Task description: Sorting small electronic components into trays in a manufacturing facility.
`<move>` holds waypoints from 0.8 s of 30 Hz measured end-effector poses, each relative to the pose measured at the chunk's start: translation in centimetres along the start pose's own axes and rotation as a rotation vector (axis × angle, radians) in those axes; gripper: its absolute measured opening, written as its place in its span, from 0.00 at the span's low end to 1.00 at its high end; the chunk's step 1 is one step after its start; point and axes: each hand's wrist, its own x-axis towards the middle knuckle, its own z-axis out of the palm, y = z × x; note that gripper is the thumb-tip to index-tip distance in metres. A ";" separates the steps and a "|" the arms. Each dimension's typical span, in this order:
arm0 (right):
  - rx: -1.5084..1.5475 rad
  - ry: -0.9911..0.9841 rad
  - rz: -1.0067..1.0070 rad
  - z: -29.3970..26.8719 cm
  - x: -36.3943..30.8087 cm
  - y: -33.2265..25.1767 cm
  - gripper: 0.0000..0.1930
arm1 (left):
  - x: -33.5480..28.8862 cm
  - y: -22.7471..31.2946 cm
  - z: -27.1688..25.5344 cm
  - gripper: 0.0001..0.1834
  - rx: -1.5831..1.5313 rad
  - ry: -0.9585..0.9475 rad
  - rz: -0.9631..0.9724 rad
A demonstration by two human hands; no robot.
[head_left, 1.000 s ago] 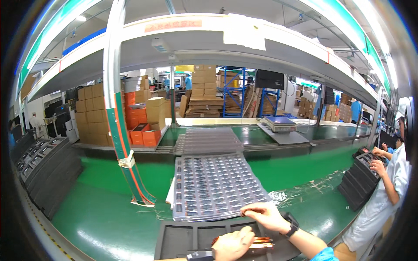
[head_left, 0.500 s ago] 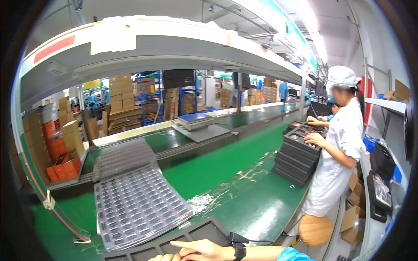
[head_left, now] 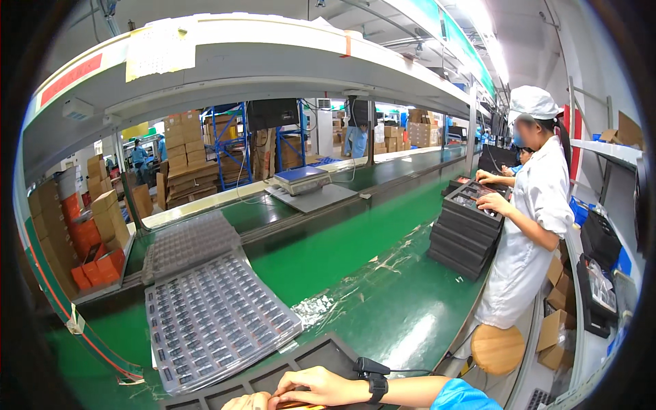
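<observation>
At the bottom edge, my right hand (head_left: 316, 387) reaches in with a dark band on the wrist, its fingers bent and pressed together. They meet my left hand (head_left: 247, 401), which is mostly cut off by the frame edge, its fingers hidden. A thin orange and black item (head_left: 302, 406) shows just under my right hand; its kind is not clear. Both hands are over a black compartmented tray (head_left: 326, 350). Beyond it lies a stack of clear plastic blister trays (head_left: 219, 318) holding many small dark pieces in rows.
A grey moulded tray (head_left: 191, 242) lies behind the blister trays. On the line's far side sits a scale (head_left: 301, 179). To the right, a person in white (head_left: 529, 225) handles items on stacked black trays (head_left: 465, 239), near a round stool (head_left: 497, 348). An overhead shelf (head_left: 239, 85) spans the bench.
The view has shifted slightly. My right hand's extended index finger has bent in, and the hand has come down against my left hand. An orange item now shows beneath.
</observation>
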 end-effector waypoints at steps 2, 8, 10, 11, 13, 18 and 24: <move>-0.042 -0.056 -0.023 -0.1 -0.3 1.7 0.10 | -0.1 -0.1 0.0 0.04 0.007 -0.021 -0.016; 0.154 0.087 0.054 -0.3 -0.2 3.0 0.12 | -0.1 -0.9 0.7 0.07 0.072 -0.037 -0.071; 0.181 0.159 0.198 -1.2 0.1 2.4 0.13 | -0.2 -1.2 0.4 0.07 0.091 -0.059 -0.080; 0.222 0.218 0.228 -1.6 0.3 1.9 0.14 | -0.4 -1.2 0.3 0.07 0.107 -0.081 -0.089; 0.270 0.304 0.271 -2.2 0.2 2.7 0.13 | -0.3 -1.2 0.3 0.07 0.096 -0.059 -0.049; 0.521 0.216 0.269 -2.6 0.2 4.4 0.13 | -0.7 -1.6 0.8 0.06 0.057 0.011 0.080; 0.419 0.135 0.242 -3.1 -0.1 2.9 0.17 | -1.5 -1.5 2.2 0.10 0.169 -0.045 0.028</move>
